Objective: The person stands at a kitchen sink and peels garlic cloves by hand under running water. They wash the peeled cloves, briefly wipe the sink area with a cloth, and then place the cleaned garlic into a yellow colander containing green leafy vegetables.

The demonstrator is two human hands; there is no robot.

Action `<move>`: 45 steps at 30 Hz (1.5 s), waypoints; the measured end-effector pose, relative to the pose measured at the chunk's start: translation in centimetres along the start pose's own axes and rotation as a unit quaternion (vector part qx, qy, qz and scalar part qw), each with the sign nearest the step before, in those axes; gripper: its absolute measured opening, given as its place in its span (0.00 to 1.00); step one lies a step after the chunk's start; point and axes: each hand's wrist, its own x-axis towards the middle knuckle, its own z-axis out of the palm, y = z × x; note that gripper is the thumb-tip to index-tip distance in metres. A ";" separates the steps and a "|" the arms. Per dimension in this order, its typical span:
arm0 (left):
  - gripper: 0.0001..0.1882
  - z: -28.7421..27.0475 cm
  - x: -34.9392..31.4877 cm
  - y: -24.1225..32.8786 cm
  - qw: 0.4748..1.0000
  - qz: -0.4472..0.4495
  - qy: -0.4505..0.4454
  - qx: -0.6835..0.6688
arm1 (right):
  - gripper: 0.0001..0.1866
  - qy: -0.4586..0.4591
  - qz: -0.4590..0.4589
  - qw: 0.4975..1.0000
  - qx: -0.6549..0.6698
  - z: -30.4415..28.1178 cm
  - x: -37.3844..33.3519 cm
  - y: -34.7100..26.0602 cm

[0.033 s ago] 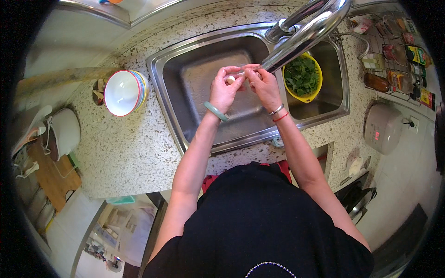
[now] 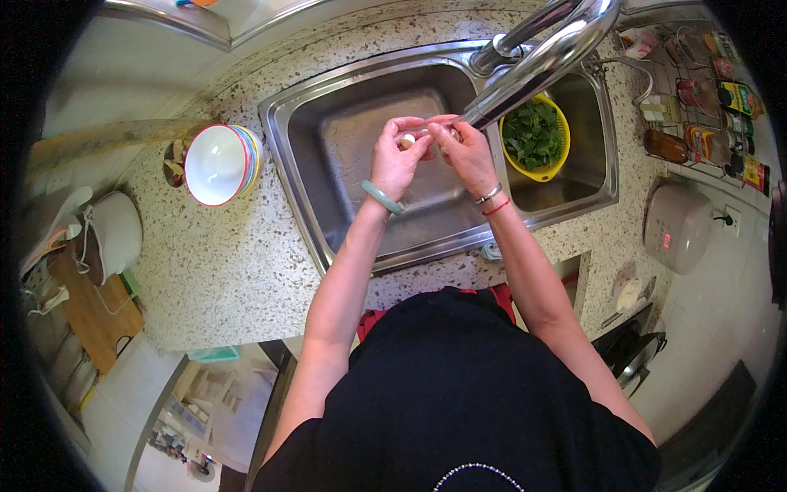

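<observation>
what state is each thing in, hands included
left hand: curled around a small pale piece, above the metal sink
right hand: fingers bent, tips close to the left hand's
small pale piece: partly covered by fingers
yellow colander: holding leafy greens
leafy greens: heaped
bowls: stacked, open side up
countertop appliance: red display lit

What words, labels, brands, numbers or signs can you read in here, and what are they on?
Pale appliance on the right: red lit marks, too small to make out reliably.
Container with a yellow-and-green label: printing too small and blurred to quote.
Container with a yellow-and-dark label: likewise.
Stacked bowls, yellow basket, small pale piece in the left hand: no lettering visible.
</observation>
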 end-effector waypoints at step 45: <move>0.09 2.5 -2.0 1.9 0.994 0.001 0.059 -0.091 | 0.11 0.012 -0.053 0.998 -0.006 -1.7 -2.3 -2.3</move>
